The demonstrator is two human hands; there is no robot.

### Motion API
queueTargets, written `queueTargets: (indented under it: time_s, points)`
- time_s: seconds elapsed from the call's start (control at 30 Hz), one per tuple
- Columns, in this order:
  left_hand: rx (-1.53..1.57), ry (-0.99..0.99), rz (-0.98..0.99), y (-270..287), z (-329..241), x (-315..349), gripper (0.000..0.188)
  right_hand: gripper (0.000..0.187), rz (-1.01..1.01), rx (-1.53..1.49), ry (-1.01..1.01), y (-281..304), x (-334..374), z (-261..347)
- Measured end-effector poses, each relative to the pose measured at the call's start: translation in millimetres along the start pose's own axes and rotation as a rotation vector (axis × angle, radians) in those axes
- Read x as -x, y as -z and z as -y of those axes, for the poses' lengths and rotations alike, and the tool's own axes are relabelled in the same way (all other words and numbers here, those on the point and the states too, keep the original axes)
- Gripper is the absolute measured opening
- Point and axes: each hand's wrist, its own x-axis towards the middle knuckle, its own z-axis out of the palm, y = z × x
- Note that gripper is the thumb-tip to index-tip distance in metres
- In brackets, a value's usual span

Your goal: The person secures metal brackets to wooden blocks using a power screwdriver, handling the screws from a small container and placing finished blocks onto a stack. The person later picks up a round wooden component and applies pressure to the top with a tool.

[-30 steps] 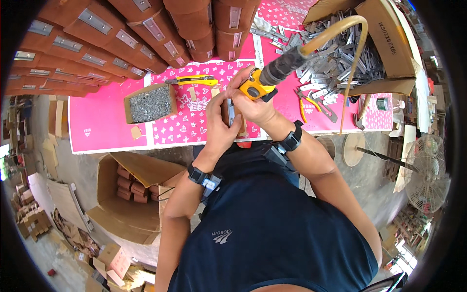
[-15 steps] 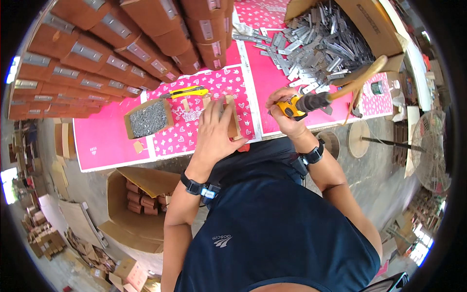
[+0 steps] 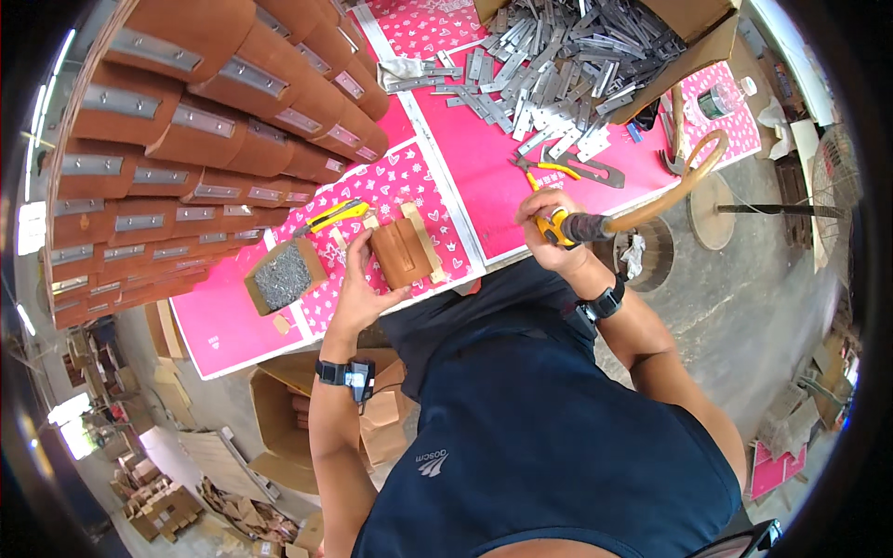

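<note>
While your right hand [image 3: 556, 234] grips the yellow power driver [image 3: 555, 225] out to the right, your left hand [image 3: 358, 296] spreads loosely beside the brown curved block [image 3: 402, 253], fingers along its left side and thumb near its close edge. That hand looks relaxed rather than clenched; whether its fingertips press on the block, you cannot tell from this view.

The block lies ridged side up near the front edge of the pink table [image 3: 465, 197], between 2 pale wooden strips, the clearer of which is the right-hand strip [image 3: 423, 244]. Its ridges run away from you, the far end leaning slightly left, and this seems to be its long axis. Your left hand is plainly nearer; your right is well apart, past the white seam [image 3: 437, 160], with the tan hose [image 3: 665, 197] trailing off rightward. Beyond your left fingers sit the screw box [image 3: 317, 264] and the yellow knife [image 3: 337, 215].
</note>
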Motion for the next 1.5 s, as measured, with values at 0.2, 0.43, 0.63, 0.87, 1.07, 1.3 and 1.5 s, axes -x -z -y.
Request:
queueTargets:
  time_s: [0.2,0.43,0.63,0.87,1.07,1.3,1.5]
  points:
    - [-0.095,0.052,0.099,5,-13,-9,0.116,0.026,-0.041,0.106,0.096,11,7,-4]
    - [-0.271,-0.065,0.14,8,-11,-11,0.118,0.029,0.068,0.087,0.173,20,7,-3]
    - [-0.601,-0.332,-0.088,-56,-111,-73,0.067,0.049,0.131,0.066,0.17,28,13,-4]
    - [-0.654,-0.569,0.093,-178,-118,-209,0.024,0.052,0.147,0.03,0.123,26,11,-10]
    - [-0.817,-0.43,0.098,-210,-102,-243,0.028,0.029,-0.065,0.071,0.215,21,8,-3]
    - [-0.231,-0.157,0.049,-181,-96,-225,0.025,0.022,-0.078,0.085,0.118,18,1,2]
    - [0.395,0.05,0.034,-62,-118,-127,0.058,0.027,-0.062,-0.002,0.085,17,3,-7]
